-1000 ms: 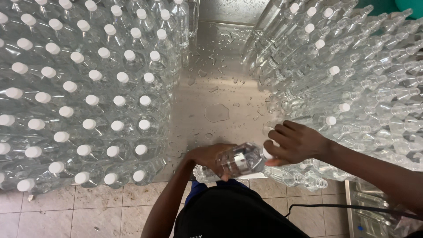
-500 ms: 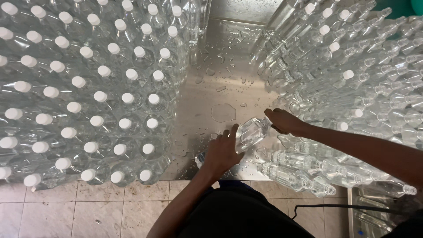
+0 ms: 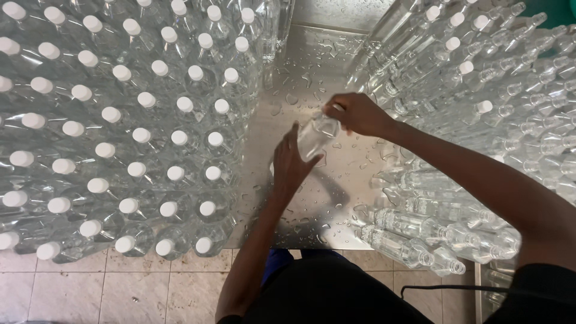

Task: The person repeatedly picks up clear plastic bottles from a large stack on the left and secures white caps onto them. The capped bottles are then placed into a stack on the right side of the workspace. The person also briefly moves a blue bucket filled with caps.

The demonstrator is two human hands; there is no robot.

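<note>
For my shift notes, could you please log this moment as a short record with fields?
Left hand: grips the body of a clear plastic bottle
Right hand: on the bottle's top end
Surface: wet steel table, droplets all over
Left side: capped bottles, white caps, standing in rows
Right side: uncapped bottles, mostly open-necked, leaning or lying
Floor: beige tiles

1. Left hand (image 3: 292,165): near centre of view, fingers pointing toward 12 o'clock, palm turned toward 3 o'clock, fingers curled lightly around something clear.
2. Left forearm: bare, running from the wrist down toward 7 o'clock to the torso at the bottom edge.
3. Right hand (image 3: 354,114): at 1 o'clock from the left hand, fingers bent and pinched together, pointing toward 9 o'clock.
4. Right forearm: bare, stretching from the wrist toward 4 o'clock, out to the right edge.
</note>
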